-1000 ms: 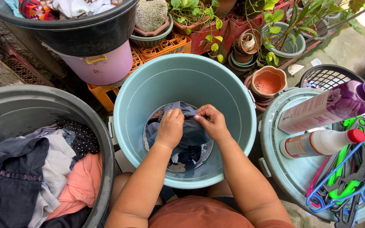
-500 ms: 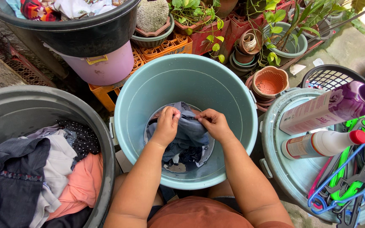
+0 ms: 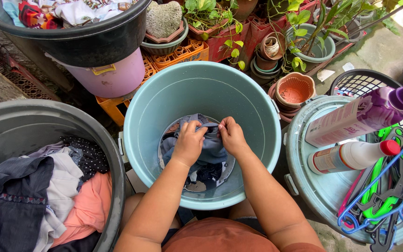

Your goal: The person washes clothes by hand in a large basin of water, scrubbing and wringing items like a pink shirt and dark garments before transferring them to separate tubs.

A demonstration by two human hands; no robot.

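Note:
A pale teal plastic tub (image 3: 253,116) stands in front of me with shallow water and a wet blue-grey garment (image 3: 211,151) at its bottom. My left hand (image 3: 190,142) and my right hand (image 3: 232,136) are both inside the tub, close together, each pinching a bunched edge of that garment near its top. More dark cloth lies under the garment in the water.
A dark grey tub (image 3: 33,116) at left holds mixed clothes (image 3: 47,196). At right an upturned tub (image 3: 323,191) carries a purple bottle (image 3: 364,114), a white red-capped bottle (image 3: 350,156) and coloured hangers (image 3: 388,196). Plant pots, crates, a black basket (image 3: 369,84) and a black tub of laundry (image 3: 85,37) stand behind.
My hands drew apart along the garment, then came back close together, bunching its edge between them. The camera shifted slightly.

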